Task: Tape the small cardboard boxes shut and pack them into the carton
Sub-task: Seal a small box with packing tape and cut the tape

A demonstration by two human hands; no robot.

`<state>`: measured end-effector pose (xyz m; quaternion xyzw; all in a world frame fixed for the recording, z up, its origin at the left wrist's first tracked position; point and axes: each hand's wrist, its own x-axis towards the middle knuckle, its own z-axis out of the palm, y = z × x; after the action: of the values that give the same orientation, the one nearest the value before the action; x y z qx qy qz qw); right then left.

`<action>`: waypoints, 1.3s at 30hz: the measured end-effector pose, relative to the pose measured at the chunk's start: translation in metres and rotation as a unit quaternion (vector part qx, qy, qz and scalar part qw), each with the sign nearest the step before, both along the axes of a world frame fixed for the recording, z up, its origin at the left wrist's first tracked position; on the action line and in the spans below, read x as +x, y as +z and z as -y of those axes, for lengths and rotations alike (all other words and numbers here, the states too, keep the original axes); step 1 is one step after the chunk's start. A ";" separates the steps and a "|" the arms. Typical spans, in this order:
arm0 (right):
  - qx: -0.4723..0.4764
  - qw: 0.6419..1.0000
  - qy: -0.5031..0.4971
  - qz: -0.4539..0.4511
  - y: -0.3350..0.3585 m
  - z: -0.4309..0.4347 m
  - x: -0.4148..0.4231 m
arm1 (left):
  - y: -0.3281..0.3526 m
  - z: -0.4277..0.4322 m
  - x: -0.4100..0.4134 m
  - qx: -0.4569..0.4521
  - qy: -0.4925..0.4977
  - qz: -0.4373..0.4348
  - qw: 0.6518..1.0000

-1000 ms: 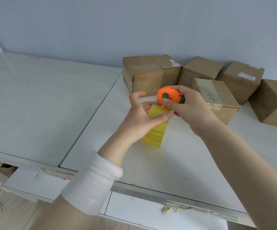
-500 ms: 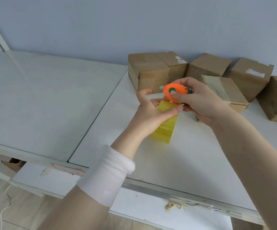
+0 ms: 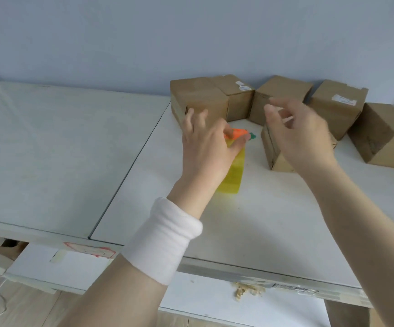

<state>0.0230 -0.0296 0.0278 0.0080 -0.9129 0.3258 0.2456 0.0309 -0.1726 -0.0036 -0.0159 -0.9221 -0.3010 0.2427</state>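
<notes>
My left hand (image 3: 205,149), with a white wristband, pinches the top end of a yellow tape strip (image 3: 233,175) that hangs down over the white table (image 3: 262,220). An orange cutter with a green tip (image 3: 237,133) sits right at that hand's fingertips; whether the fingers grip it too is unclear. My right hand (image 3: 302,135) is blurred, fingers spread and holding nothing, above the nearest small cardboard box (image 3: 275,159). Several more small boxes stand along the wall, among them one at the left (image 3: 198,97) and one at the far right (image 3: 389,135).
A second pale tabletop (image 3: 49,138) adjoins on the left, with a seam between the two. Below the front edge is a drawer with a brass handle (image 3: 247,290). A piece of brown cardboard (image 3: 9,247) shows under the left table.
My right hand has let go of the orange cutter and moved right, over the nearest box. The cutter is now at my left hand's fingertips, which still hold the tape strip.
</notes>
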 end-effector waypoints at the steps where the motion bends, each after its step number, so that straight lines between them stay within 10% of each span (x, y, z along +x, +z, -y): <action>1: 0.043 0.998 -0.023 -0.046 -0.001 -0.008 0.006 | 0.002 0.000 -0.003 -0.022 0.006 0.025 0.999; 6: 0.228 0.971 -0.039 0.064 -0.034 -0.041 0.001 | 0.018 0.000 -0.014 -0.127 0.012 0.031 0.991; 11: 0.183 0.981 0.062 -0.030 -0.037 -0.078 0.007 | 0.027 -0.039 -0.006 -0.073 -0.131 -0.028 0.988; 20: 0.045 0.937 0.319 0.135 -0.014 -0.193 0.055 | 0.009 -0.111 0.017 -0.156 -0.302 0.078 0.937; 26: 0.075 0.974 0.204 0.070 -0.002 -0.180 0.056 | 0.029 -0.131 0.025 -0.170 -0.251 0.064 0.951; 30: 0.234 0.947 0.177 0.127 -0.015 -0.151 0.035 | 0.015 -0.144 0.018 -0.252 -0.175 0.160 0.938; 39: 0.239 0.939 0.183 0.165 -0.020 -0.153 0.025 | 0.011 -0.146 0.020 -0.241 -0.182 0.165 0.939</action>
<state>0.0479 0.1236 0.0076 0.1793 -0.9745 0.1340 0.0182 0.0514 -0.0264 0.0070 -0.1913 -0.9755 -0.1073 0.0168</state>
